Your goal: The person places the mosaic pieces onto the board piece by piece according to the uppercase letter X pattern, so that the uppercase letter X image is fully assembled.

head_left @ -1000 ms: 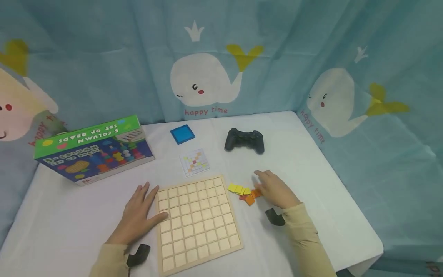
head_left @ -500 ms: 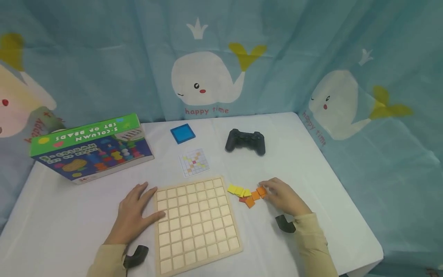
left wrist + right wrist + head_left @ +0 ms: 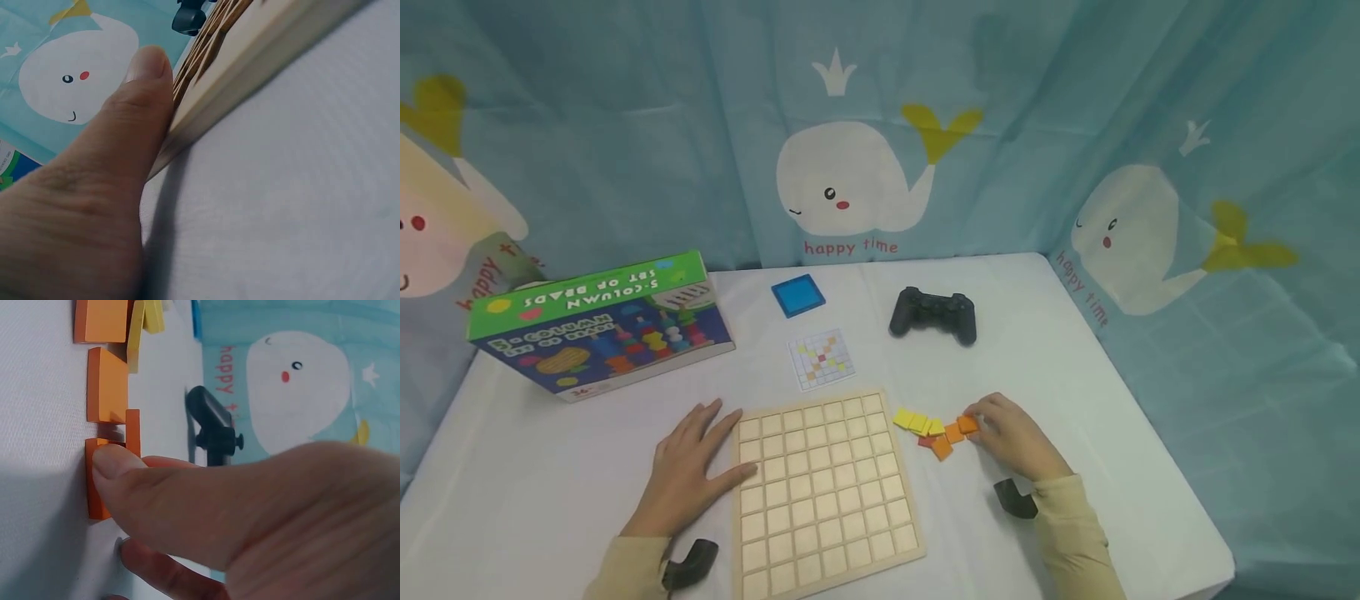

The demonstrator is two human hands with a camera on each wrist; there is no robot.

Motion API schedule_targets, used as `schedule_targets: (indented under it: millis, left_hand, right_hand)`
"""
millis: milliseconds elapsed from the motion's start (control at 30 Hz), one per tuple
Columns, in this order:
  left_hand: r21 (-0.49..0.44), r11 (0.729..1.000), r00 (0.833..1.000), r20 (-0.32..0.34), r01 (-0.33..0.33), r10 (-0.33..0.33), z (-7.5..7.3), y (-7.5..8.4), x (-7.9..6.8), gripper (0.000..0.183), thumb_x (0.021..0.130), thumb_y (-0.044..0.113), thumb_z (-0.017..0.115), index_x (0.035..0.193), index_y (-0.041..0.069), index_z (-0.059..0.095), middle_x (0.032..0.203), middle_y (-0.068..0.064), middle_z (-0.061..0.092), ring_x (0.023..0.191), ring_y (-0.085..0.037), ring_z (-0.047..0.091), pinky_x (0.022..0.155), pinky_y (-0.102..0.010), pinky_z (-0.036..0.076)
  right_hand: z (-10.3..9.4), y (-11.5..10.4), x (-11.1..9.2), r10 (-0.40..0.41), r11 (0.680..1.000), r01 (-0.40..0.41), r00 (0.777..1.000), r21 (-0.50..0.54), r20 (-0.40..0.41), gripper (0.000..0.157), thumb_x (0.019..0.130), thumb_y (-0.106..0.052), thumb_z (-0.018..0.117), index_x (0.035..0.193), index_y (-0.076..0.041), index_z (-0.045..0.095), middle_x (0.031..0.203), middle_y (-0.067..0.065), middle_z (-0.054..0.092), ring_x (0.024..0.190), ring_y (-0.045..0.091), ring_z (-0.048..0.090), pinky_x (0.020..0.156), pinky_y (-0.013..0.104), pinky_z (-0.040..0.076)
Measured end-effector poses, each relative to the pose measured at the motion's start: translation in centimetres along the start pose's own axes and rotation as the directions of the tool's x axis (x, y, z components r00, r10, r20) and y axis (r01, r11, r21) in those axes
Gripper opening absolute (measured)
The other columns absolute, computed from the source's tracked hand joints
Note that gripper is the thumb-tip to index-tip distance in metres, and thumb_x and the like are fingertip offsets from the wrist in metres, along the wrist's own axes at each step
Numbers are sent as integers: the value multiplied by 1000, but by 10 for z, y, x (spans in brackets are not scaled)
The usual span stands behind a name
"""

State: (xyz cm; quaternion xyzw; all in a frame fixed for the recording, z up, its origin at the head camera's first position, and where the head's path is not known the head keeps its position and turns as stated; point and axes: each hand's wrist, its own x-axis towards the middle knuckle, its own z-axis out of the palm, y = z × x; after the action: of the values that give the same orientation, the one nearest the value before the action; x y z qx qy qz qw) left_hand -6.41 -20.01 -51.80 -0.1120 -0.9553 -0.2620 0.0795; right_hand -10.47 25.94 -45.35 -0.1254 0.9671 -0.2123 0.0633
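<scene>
A wooden grid board [image 3: 822, 492] with square cells lies flat in the head view. My left hand [image 3: 679, 475] rests at its left edge, fingers spread and thumb over the rim. In the left wrist view the thumb [image 3: 125, 119] touches the board's side [image 3: 219, 81]. To the right of the board my right hand [image 3: 1018, 437] pinches an orange tile [image 3: 967, 424] between thumb and index finger. Up close, the right thumb [image 3: 144, 481] presses on an orange tile [image 3: 94, 481], with another tile [image 3: 132, 431] behind it. Yellow tiles [image 3: 917, 422] and a red tile [image 3: 927, 441] lie beside more orange ones.
Beyond the board are a printed pattern card [image 3: 822, 358], a blue square tray [image 3: 798, 295] and a black game controller [image 3: 933, 313]. A boxed bead set [image 3: 602, 325] stands at the back left. A whale-print curtain [image 3: 1000, 125] hangs behind the white table [image 3: 1112, 483].
My right hand has shifted right and slightly down, drawing the rightmost orange tiles apart from the pile, and now pinches one. My left hand stays at the board's edge.
</scene>
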Motion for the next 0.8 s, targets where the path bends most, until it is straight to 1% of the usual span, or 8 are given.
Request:
schedule_targets:
  millis: [100, 200, 333, 433, 533, 633, 700, 800]
  left_hand:
    - [-12, 1000, 1000, -3, 4, -4, -1, 0, -2, 82, 75, 52, 75, 143, 20, 44, 148, -18, 36, 137, -42, 27, 97, -70, 27]
    - [-20, 1000, 1000, -5, 4, -5, -2, 0, -2, 82, 76, 51, 75, 144, 19, 42, 148, -18, 36, 137, -42, 27, 97, -70, 27]
    - [-21, 1000, 1000, -9, -12, 12, -2, 1, 0, 81, 75, 51, 76, 142, 17, 45, 148, -19, 37, 136, -44, 29, 99, -71, 27]
    - [-26, 999, 1000, -9, -24, 24, -2, 2, 3, 80, 74, 52, 76, 140, 16, 48, 148, -19, 37, 136, -45, 29, 102, -70, 27]
    - [-30, 999, 1000, -6, -27, 27, -2, 3, 3, 81, 74, 53, 76, 140, 16, 48, 148, -19, 38, 137, -45, 29, 104, -69, 27]
    - [-22, 1000, 1000, -8, -21, 21, -2, 3, 1, 80, 75, 53, 75, 140, 15, 48, 148, -19, 38, 136, -45, 29, 104, -69, 27]
    - [-15, 1000, 1000, -10, -16, 15, -3, 4, 0, 80, 75, 53, 75, 140, 15, 48, 147, -19, 38, 136, -45, 30, 104, -69, 27]
    - [-7, 1000, 1000, -7, -10, 10, -4, 3, -1, 80, 76, 53, 74, 140, 15, 47, 148, -19, 38, 137, -44, 29, 104, -69, 27]
  right_hand:
    - [1, 0, 1, -13, 1000, 13, 1000, -20, -2, 23, 82, -12, 76, 105, -14, 70, 107, 0, 62, 99, 21, 61, 87, 40, 55]
    - [0, -1, 2, -9, 1000, 9, 1000, -21, 1, 22, 83, -12, 75, 104, -12, 68, 107, 3, 62, 98, 22, 61, 86, 41, 55]
    - [-2, -2, 2, 6, 1000, -6, 1000, -21, -4, 25, 83, -11, 75, 105, -8, 65, 108, 7, 61, 97, 23, 60, 85, 41, 54]
    - [-4, -4, 2, 2, 1000, -2, 1000, -22, -26, 28, 82, -12, 76, 106, -7, 65, 106, 6, 60, 97, 22, 60, 85, 40, 54]
    - [-8, -10, 3, -42, 999, 41, 997, -22, -59, 29, 80, -13, 78, 106, -7, 65, 104, 3, 61, 96, 20, 60, 84, 39, 55]
    - [-12, -22, 9, -114, 993, 111, 990, -37, -81, 29, 80, -11, 78, 106, -9, 65, 102, -1, 62, 95, 18, 61, 82, 36, 55]
    - [-15, -33, 15, -153, 988, 149, 985, -49, -77, 29, 81, -9, 77, 107, -10, 64, 103, -2, 62, 95, 17, 61, 81, 35, 55]
    - [-16, -52, 24, -182, 983, 181, 982, -37, -47, 32, 83, -6, 74, 112, -9, 62, 105, -2, 63, 96, 18, 61, 82, 35, 55]
